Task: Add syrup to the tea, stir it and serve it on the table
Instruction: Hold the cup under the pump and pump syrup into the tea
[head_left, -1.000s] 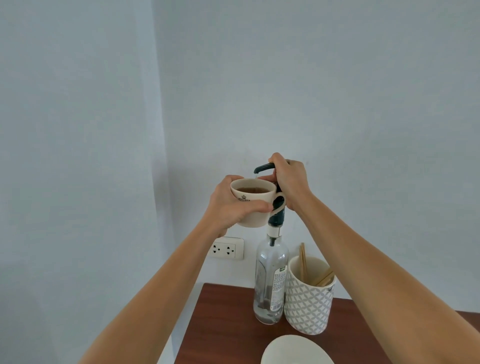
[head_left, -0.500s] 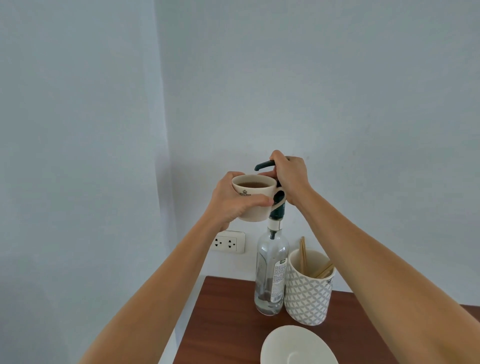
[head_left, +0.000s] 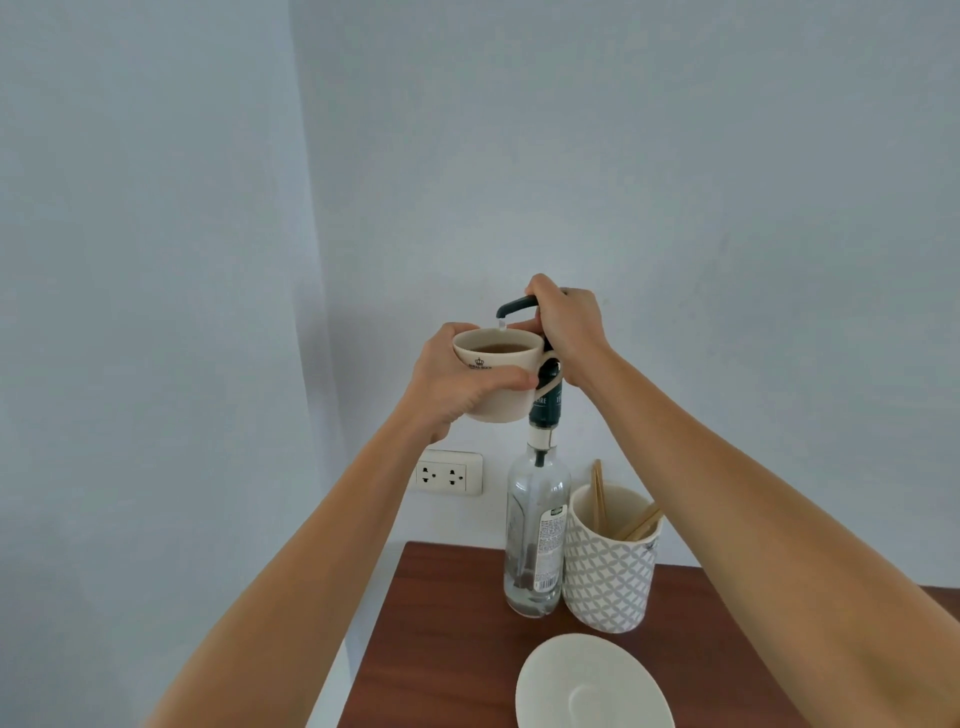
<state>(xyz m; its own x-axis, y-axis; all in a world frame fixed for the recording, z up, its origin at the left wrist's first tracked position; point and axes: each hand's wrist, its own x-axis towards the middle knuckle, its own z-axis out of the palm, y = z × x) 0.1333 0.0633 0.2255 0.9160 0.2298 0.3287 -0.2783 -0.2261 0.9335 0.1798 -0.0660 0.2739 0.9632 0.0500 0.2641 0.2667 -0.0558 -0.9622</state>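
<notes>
Gripping the cup (head_left: 497, 379) of tea, the left hand (head_left: 457, 382) holds it under the spout; the right hand (head_left: 569, 330) clasps the pump (head_left: 519, 304) atop the bottle (head_left: 535, 530) on the counter (head_left: 467, 623).

You have one view only, from the camera on your head, wide-angle, looking forward and slightly down toward a wall corner. Both forearms reach in from the lower corners and meet just below frame centre, close to the lens. The wooden table (head_left: 452, 623) fills only the lower right; bare wall (head_left: 675, 156) fills the upper half.
</notes>
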